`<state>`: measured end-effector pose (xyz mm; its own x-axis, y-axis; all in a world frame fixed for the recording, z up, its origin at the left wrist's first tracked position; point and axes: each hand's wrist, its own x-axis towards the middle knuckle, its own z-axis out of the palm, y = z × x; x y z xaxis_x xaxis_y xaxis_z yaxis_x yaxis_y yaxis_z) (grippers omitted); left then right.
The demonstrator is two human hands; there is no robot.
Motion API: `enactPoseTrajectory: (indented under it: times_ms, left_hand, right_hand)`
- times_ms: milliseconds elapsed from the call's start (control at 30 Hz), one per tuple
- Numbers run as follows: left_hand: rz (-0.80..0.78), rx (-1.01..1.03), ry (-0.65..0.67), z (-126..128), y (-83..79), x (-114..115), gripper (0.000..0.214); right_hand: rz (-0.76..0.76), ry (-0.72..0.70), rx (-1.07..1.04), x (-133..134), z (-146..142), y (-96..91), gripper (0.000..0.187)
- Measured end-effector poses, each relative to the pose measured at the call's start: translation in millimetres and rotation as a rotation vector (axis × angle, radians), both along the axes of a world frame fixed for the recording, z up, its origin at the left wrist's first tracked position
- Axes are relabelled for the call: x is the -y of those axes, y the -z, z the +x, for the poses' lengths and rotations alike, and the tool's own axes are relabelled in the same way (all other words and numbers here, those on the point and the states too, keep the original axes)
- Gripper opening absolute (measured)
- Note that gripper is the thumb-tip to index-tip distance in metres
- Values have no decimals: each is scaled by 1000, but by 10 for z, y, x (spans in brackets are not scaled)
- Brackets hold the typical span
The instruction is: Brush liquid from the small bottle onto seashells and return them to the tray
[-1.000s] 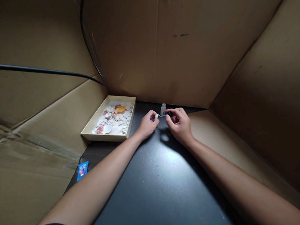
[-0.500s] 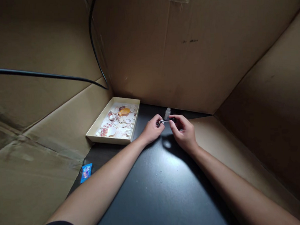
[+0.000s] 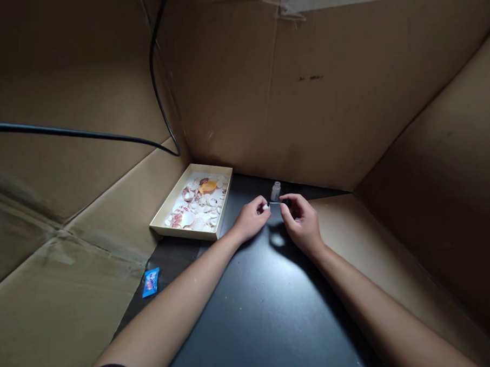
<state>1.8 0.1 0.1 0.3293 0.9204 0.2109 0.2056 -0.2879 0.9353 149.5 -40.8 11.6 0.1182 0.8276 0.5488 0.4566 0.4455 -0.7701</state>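
My left hand [image 3: 250, 220] is closed, pinching a small white shell [image 3: 265, 206] at its fingertips. My right hand [image 3: 301, 220] is closed on the dark cap of a thin brush [image 3: 277, 203], whose tip touches the shell. Both hands hover just above the black table [image 3: 258, 302]. A small clear bottle [image 3: 275, 191] stands upright just behind the two hands, uncapped.
A shallow cream tray [image 3: 165, 218] holding several seashells lies to the left of my hands. A blue wrapper [image 3: 151, 282] lies at the table's left edge. Cardboard walls [image 3: 265, 96] enclose the table on three sides, and a black cable [image 3: 84, 133] runs across the left wall.
The view has tilted up and shifted, so hands, tray and bottle sit lower and further right in the picture. The hands keep the same grip on shell and brush.
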Motion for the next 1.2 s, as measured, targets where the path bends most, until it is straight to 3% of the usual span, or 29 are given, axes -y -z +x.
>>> enactPoseTrajectory:
  times_ms: [133, 300, 533, 667, 800, 900, 1067, 1200]
  left_hand:
    - [-82, 65, 19, -2, -12, 26, 14]
    - [-51, 55, -33, -3, -43, 52, 14]
    - [-5, -37, -74, -10, -63, 88, 11]
    - [-6, -68, -59, -15, -65, 98, 9]
    - [-15, -62, -57, -24, -76, 98, 8]
    - [-27, -48, -42, -28, -70, 94, 5]
    - [-13, -35, -29, -29, -34, 84, 5]
    - [-10, -34, -32, -27, -32, 89, 5]
  right_hand:
    - [-57, -29, -22, 6, -10, 1, 17]
    - [-102, -48, -12, 30, -70, -40, 20]
    - [-135, 111, 3, 93, -126, 1, 13]
    - [-58, 19, 52, 142, -85, -7, 14]
    - [-89, 60, 79, 155, -39, -26, 13]
    - [-98, -7, 106, 155, -33, -13, 17]
    - [-147, 107, 8, 156, -40, 27, 19]
    - [-181, 66, 5, 157, -35, 40, 16]
